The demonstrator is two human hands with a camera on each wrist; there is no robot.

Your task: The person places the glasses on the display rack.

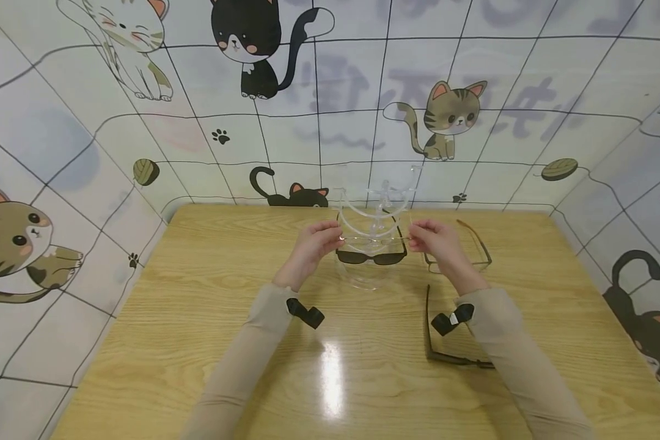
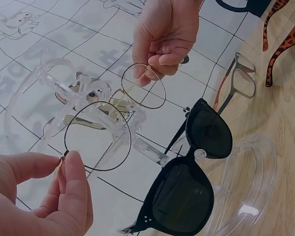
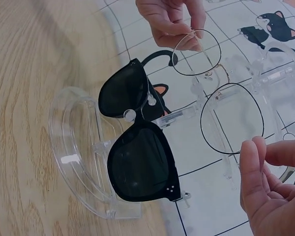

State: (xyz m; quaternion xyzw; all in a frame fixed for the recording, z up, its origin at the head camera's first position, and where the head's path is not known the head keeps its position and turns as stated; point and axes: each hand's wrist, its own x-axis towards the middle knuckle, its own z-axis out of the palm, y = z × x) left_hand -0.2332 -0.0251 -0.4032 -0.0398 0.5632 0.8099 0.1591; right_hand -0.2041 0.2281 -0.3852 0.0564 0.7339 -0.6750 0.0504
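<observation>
Narrowly apart: round glasses (image 2: 123, 114), sunglasses (image 2: 186, 184)

Looks forward and down from head height across the table (image 1: 198, 305).
From each wrist, peers close, aslant, sharing round glasses (image 3: 229, 82) and sunglasses (image 3: 143, 127).

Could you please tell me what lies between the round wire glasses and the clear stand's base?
In the left wrist view, the black sunglasses lie between the round wire glasses and the base.
</observation>
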